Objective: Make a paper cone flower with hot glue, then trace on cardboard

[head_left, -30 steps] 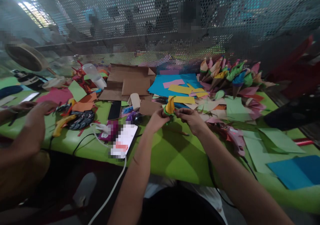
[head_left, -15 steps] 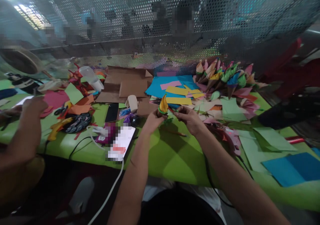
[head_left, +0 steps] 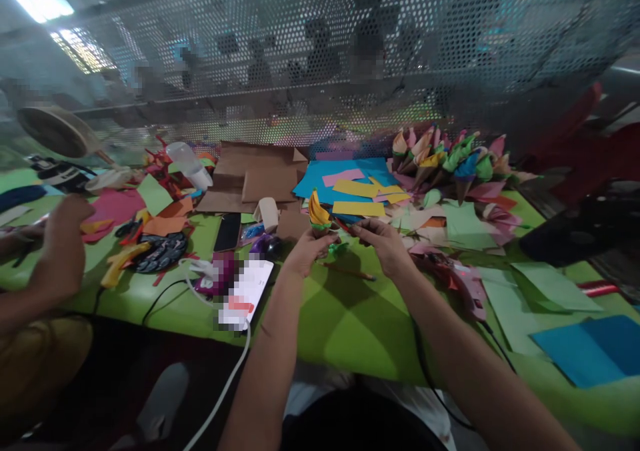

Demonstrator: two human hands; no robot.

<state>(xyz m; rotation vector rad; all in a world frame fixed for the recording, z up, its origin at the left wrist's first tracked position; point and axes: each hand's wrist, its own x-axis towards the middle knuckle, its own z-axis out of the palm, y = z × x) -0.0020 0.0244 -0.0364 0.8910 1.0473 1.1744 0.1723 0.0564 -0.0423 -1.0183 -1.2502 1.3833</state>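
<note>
My left hand grips a paper ice cream cone with a yellow twisted top and a green band; the fingers hide most of its lower part. To its right, my right hand has thumb and fingers pinched together, close to the cone but apart from it. A thin reddish piece shows at those fingertips, too small to name. Below the hands, a pencil and a crumpled green paper scrap lie on the green table.
Several finished paper cones stand bunched at back right. A pink glue gun lies right of my arm. Coloured sheets, brown cardboard and a lit phone with a white cable are on the table. At left, a co-worker's arm reaches in.
My left hand has shifted slightly left with the cone, which now tilts left. The gap to my right hand has widened. The whole view has moved a little.
</note>
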